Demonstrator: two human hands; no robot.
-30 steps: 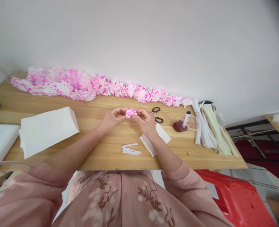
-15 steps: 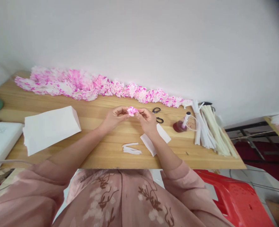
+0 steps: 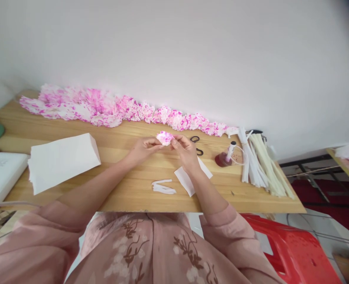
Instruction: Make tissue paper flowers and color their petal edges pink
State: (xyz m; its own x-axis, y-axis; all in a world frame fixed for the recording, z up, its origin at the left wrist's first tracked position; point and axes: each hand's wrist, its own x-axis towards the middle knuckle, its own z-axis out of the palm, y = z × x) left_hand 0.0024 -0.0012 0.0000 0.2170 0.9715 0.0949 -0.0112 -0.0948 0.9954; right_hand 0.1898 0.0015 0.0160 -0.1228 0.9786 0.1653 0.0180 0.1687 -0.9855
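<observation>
Both hands are up over the middle of the counter (image 3: 127,189), and between them sits a small pink-and-white paper flower (image 3: 164,137), held just above the wood. The left hand (image 3: 141,149) comes in from nine o'clock of the flower, grip narrow, fingertips pinched on its near-left edge. The right hand (image 3: 186,149) comes in from three o'clock, thumb and forefinger closed on the other side: a tight two-handed pinch.

Around the flower: at twelve o'clock, along the wall, runs a long row of finished flowers (image 3: 127,110), pink-speckled and ruffled, touching one another. At three o'clock, just past the right hand, lie black scissors (image 3: 196,145), partly hidden by the fingers. Further out that way stands a small bottle of red liquid (image 3: 221,159), and beyond it a bundle of white sticks (image 3: 261,163).

At five o'clock, under the right wrist, lies a white paper slip (image 3: 189,179). At six o'clock, some folded white strips (image 3: 163,187) lie near the counter's front edge. Out at eight o'clock, well apart, rests a stack of white paper (image 3: 62,161). A red stool (image 3: 295,252) stands off the counter at four o'clock.
</observation>
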